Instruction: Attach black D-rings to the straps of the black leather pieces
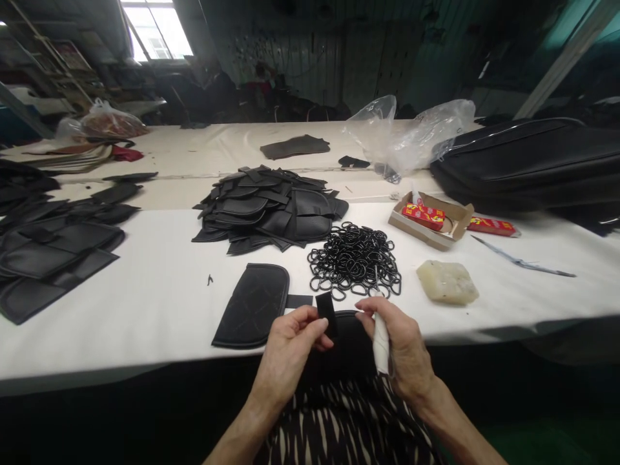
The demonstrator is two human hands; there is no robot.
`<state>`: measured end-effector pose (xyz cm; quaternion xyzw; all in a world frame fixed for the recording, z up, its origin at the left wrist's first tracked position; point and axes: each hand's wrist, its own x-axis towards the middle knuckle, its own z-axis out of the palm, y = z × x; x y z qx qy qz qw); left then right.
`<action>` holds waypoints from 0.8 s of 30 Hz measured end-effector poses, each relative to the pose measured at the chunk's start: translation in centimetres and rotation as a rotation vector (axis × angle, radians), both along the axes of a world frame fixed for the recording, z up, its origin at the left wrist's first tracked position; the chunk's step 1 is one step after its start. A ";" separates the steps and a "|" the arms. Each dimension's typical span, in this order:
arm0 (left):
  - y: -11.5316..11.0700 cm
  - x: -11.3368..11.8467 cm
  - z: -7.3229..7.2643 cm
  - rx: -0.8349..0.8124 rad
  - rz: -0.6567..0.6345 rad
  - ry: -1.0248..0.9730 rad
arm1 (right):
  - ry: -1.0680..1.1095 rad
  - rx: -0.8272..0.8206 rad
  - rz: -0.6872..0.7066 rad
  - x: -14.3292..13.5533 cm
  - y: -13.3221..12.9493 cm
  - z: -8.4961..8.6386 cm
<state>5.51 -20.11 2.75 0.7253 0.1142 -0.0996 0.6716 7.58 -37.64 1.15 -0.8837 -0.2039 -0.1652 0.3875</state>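
Between the thumb and fingers of my left hand (295,339) is the end of a short black strap (325,309), pointing up. My right hand (400,342) is closed around an awl (381,342) with a white wrapped handle; its thin metal shaft points away from me, toward the black D-rings (356,258). A black padded piece (356,332) lies at the table edge below both hands, partly hidden. Left of it, another black quilted piece (254,303) lies flat with a strap sticking out of its right side.
Behind the rings rises a heap of black stitched pieces (266,210); more pieces (53,245) lie far left. To the right are a cardboard box (431,219) with red packets, a yellowish wax-like block (448,282) and pointed metal tweezers (523,261). A large black bag (527,165) stands behind.
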 end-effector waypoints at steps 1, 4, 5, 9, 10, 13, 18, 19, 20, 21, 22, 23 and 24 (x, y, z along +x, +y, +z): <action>0.2 0.1 0.1 0.007 0.013 -0.007 | -0.025 -0.027 0.005 0.4 0.4 -0.1; 0.6 0.3 0.2 0.062 0.025 0.002 | -0.070 -0.093 0.025 1.4 1.3 -0.3; 0.6 0.3 0.1 0.086 0.028 0.011 | -0.082 -0.123 0.034 1.7 1.5 -0.4; 0.3 0.4 0.1 0.123 0.038 0.027 | -0.121 -0.293 0.079 2.7 2.4 -0.4; 0.3 0.4 0.1 0.122 0.041 0.024 | -0.131 -0.341 0.096 2.8 2.6 -0.3; 0.3 0.2 0.0 0.113 0.059 0.015 | -0.172 -0.465 0.154 3.2 3.1 -0.3; 0.4 0.0 -0.1 0.081 0.056 0.014 | -0.234 -0.551 0.197 3.4 3.5 -0.6; 0.4 0.0 -0.1 0.074 0.054 0.009 | -0.242 -0.547 0.197 3.5 3.5 -0.7; 0.4 0.0 -0.1 0.070 0.052 0.005 | -0.248 -0.535 0.194 3.5 3.4 -0.9; 0.4 0.0 -0.2 0.069 0.051 0.004 | -0.252 -0.515 0.187 3.5 3.2 -1.0; 0.4 0.1 -0.2 0.068 0.049 0.002 | -0.255 -0.487 0.175 3.4 3.0 -1.1; 0.4 0.1 -0.3 0.070 0.046 -0.002 | -0.254 -0.449 0.155 3.3 2.8 -1.1; 0.5 0.2 -0.3 0.073 0.041 -0.008 | -0.251 -0.404 0.126 3.1 2.6 -1.2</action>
